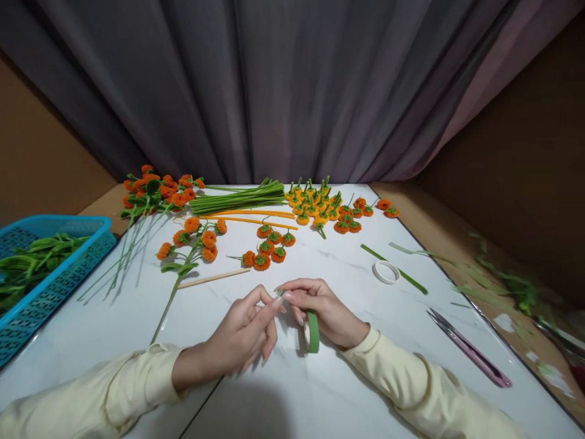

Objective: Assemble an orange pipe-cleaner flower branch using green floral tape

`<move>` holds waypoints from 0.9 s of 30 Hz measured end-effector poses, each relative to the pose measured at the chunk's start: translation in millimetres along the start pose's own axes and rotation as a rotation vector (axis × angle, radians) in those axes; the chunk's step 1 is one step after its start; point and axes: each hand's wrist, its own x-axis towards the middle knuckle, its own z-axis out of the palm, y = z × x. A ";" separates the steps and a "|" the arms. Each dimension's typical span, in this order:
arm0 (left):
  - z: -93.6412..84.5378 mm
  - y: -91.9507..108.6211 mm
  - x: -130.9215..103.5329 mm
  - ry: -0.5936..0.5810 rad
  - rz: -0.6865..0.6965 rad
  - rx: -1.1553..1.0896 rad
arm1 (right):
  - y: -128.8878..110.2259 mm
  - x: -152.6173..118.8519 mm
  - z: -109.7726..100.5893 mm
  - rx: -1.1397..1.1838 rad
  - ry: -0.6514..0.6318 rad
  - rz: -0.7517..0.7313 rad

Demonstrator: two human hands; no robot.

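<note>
Near the middle of the table, my left hand [249, 329] and my right hand [322, 308] meet at the fingertips. A small greenish strip, which looks like the tape's end, shows between the pinched thumbs and forefingers. A roll of green floral tape [313, 332] hangs upright under my right hand, held by the curled lower fingers. Left of my hands lies a stem of orange pipe-cleaner flowers [201, 244] with green leaves. Just beyond them rest a thin wooden stick [214, 278] and several loose orange flowers [269, 247].
At left stands a blue basket [55, 277] of green leaves. Finished orange stems [159, 192], green pipe cleaners [240, 198], orange pipe cleaners [256, 218] and yellow flowers [315, 204] lie at the back. Pink-handled snips [470, 350] and a white ring [386, 272] are at right.
</note>
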 end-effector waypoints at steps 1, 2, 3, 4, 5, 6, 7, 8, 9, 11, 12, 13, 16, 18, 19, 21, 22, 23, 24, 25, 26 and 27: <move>-0.8 -0.5 0.9 0.033 0.001 0.011 | -1.9 -0.6 -0.7 -0.012 0.007 -0.013; -1.7 -1.1 2.1 0.070 0.003 0.025 | -3.8 -1.3 -1.5 -0.025 0.010 -0.025; -2.7 -1.7 3.3 0.104 0.008 0.040 | -5.7 -2.0 -2.2 -0.036 0.012 -0.035; -3.7 -2.2 4.5 0.129 0.020 0.053 | -7.4 -2.7 -2.7 -0.046 0.014 -0.044; -4.6 -2.7 5.5 0.146 0.035 0.065 | -8.6 -3.3 -3.1 -0.054 0.018 -0.049; -5.3 -3.2 6.2 0.156 0.053 0.075 | -9.4 -3.7 -3.2 -0.060 0.023 -0.050; -5.9 -3.7 6.7 0.163 0.073 0.089 | -9.8 -3.9 -3.1 -0.062 0.028 -0.049; -6.3 -4.4 7.0 0.167 0.090 0.110 | -9.9 -3.9 -3.0 -0.061 0.034 -0.048; -6.7 -5.2 7.0 0.171 0.104 0.138 | -9.6 -3.8 -2.7 -0.059 0.040 -0.046; -7.2 -7.2 6.7 0.177 0.123 0.215 | -8.9 -3.2 -2.4 -0.057 0.055 -0.045; -7.5 -8.4 6.6 0.177 0.132 0.257 | -8.6 -3.0 -2.3 -0.059 0.065 -0.050; -7.8 -9.5 6.6 0.174 0.141 0.294 | -8.6 -2.8 -2.2 -0.061 0.076 -0.059; -8.6 -12.5 8.1 0.165 0.162 0.346 | -10.1 -3.2 -1.9 -0.064 0.092 -0.086; -8.9 -13.7 10.3 0.165 0.158 0.323 | -11.8 -4.0 -1.7 -0.051 0.084 -0.097; -9.0 -14.2 11.6 0.163 0.152 0.306 | -12.5 -4.3 -1.8 -0.043 0.074 -0.099; -9.0 -15.2 13.8 0.152 0.134 0.277 | -12.9 -4.8 -2.3 -0.035 0.054 -0.102; -8.9 -15.7 14.5 0.146 0.125 0.265 | -12.6 -4.8 -2.8 -0.037 0.045 -0.101; -8.9 -16.2 14.9 0.145 0.119 0.254 | -12.0 -4.8 -3.3 -0.042 0.035 -0.098; -8.8 -16.7 15.1 0.147 0.114 0.243 | -11.2 -4.6 -4.0 -0.049 0.027 -0.095; -8.6 -17.0 15.0 0.153 0.115 0.235 | -10.3 -4.3 -4.7 -0.055 0.023 -0.093; -8.5 -17.2 14.7 0.161 0.120 0.232 | -9.4 -4.0 -5.3 -0.060 0.022 -0.091; -8.5 -17.1 14.4 0.168 0.129 0.240 | -8.6 -3.6 -6.0 -0.066 0.023 -0.088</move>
